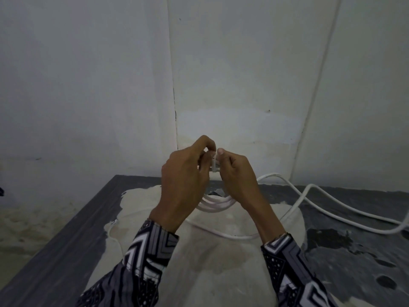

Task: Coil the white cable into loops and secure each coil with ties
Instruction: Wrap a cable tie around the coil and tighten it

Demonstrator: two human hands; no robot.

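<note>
A white cable (215, 206) hangs in several loops below my two hands, which are raised together in front of the wall corner. My left hand (184, 180) has its fingers curled round the top of the coil, thumb and forefinger pinching at a small white tie (214, 163) wrapped around the bundle. My right hand (238, 176) pinches the same spot from the other side, thumb tip up. The tie is mostly hidden between the fingertips. The rest of the cable (321, 202) trails away to the right across the dark surface.
A dark worn tabletop (66, 251) with a large pale patch lies below my hands. White walls meet in a corner just behind. A thin white conduit (318, 85) runs up the right wall. One loose strand of cable (221, 233) crosses between my wrists.
</note>
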